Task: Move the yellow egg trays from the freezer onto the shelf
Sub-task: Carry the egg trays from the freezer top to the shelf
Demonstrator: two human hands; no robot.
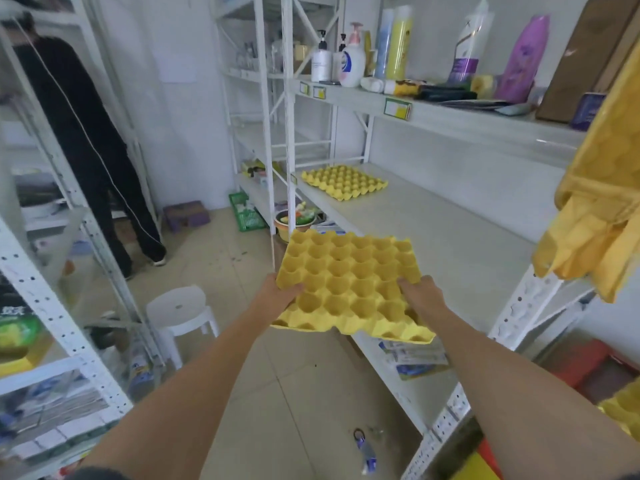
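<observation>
I hold a yellow egg tray (349,282) flat in front of me, over the front edge of the white shelf (460,244). My left hand (278,294) grips the tray's left edge and my right hand (420,294) grips its right edge, thumbs on top. A second yellow egg tray (344,181) lies flat on the same shelf board, at its far left end. A corner of another yellow tray (621,414) shows at the lower right edge. The freezer is out of view.
Bottles (349,60) and boxes fill the shelf board above. Yellow rubber gloves (588,220) hang at the right. A white stool (178,313) stands on the floor to the left, a person in black (90,140) faces the left rack, and a green basket (244,211) sits beyond.
</observation>
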